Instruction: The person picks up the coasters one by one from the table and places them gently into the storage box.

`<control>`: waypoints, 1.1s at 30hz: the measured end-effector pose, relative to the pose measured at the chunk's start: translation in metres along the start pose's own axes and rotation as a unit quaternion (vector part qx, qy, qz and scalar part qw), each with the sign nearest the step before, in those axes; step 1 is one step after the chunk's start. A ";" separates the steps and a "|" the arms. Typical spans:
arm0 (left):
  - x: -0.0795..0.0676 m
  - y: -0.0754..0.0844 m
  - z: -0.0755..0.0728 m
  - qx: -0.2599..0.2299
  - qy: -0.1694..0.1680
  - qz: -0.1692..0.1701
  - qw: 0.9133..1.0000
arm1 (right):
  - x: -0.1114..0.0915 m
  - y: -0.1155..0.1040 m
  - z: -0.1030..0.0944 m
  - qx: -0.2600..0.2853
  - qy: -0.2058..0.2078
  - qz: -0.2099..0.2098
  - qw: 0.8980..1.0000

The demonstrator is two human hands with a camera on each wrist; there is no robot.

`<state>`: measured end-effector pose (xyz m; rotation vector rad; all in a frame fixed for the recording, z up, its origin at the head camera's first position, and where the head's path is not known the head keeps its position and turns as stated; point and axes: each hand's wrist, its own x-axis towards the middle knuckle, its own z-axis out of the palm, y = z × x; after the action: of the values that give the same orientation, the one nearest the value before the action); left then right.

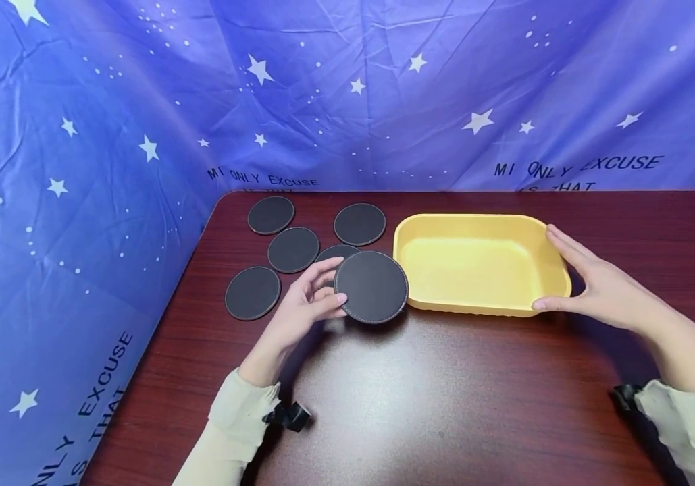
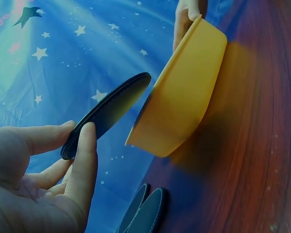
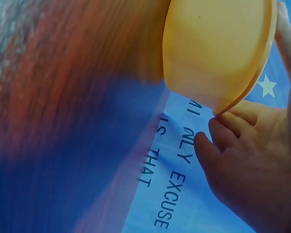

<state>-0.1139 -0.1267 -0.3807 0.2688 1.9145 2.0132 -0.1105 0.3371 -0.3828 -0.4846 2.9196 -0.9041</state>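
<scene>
My left hand (image 1: 300,307) pinches a round black coaster (image 1: 373,287) with pale edge stitching between thumb and fingers. In the left wrist view that coaster (image 2: 109,109) is raised and tilted, just short of the yellow container's near wall (image 2: 179,97). The container (image 1: 481,307) is an open, shallow bin with rounded corners, with a bare floor. At its right end my right hand (image 1: 602,287) grips the rim, thumb at the front corner and fingers toward the back. The right wrist view has these fingers (image 3: 228,128) bent against the rim.
Several more black coasters lie flat at the table's left, among them one at the far left corner (image 1: 271,215), one nearer the front (image 1: 252,293) and one behind the bin's left end (image 1: 360,224). Another (image 1: 336,252) is partly covered. A blue star-printed cloth (image 1: 359,128) hangs behind the dark red table (image 1: 444,405).
</scene>
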 end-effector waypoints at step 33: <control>0.046 0.012 0.043 -0.012 -0.064 0.039 0.997 | -0.001 -0.001 0.001 0.029 -0.008 0.018 0.999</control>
<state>-0.1422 -0.0698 -0.3702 0.4618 1.8259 2.0160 -0.1092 0.3361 -0.3834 -0.4317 2.8689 -0.9731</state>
